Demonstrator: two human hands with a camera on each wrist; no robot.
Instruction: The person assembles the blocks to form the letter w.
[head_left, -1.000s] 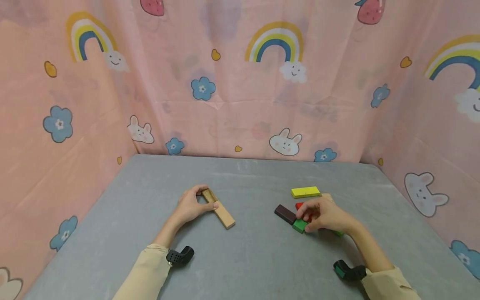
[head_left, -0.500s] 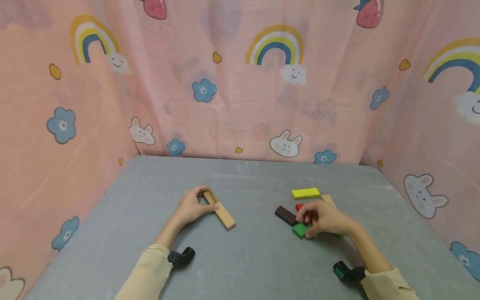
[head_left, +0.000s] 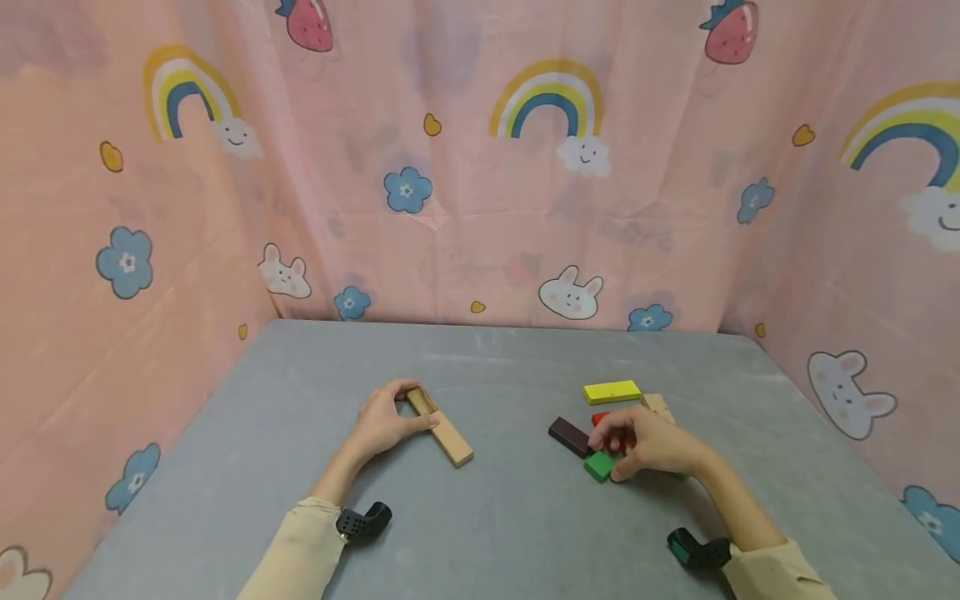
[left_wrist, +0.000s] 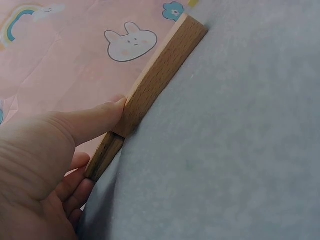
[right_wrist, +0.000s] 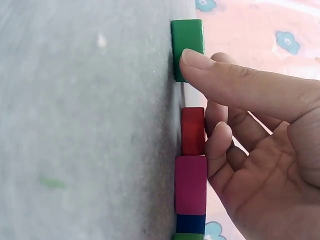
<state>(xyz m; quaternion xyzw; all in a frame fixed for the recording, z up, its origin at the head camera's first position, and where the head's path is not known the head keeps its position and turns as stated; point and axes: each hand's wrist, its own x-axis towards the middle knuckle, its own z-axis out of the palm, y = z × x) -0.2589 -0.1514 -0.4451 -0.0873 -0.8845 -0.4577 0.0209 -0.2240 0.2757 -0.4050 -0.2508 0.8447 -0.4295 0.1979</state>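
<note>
My left hand pinches a darker brown wooden block lying end to end with a pale wooden block. In the left wrist view the thumb rests at the pale block's near end, while fingers curl at the brown one's far end. On the right side, my right hand pinches a green block, its thumb against the block's side and an index fingertip behind. A dark brown block lies right beside that green block. Partly behind the hand shows a red block.
A yellow block lies beyond the right hand, with a pale block near it. The right wrist view shows magenta and blue blocks below the red one. Patterned pink cloth encloses the grey table.
The green block has shifted slightly nearer along with the right hand, away from the dark brown block. The head view has tilted up a little; the left hand keeps its place on the wooden blocks.
</note>
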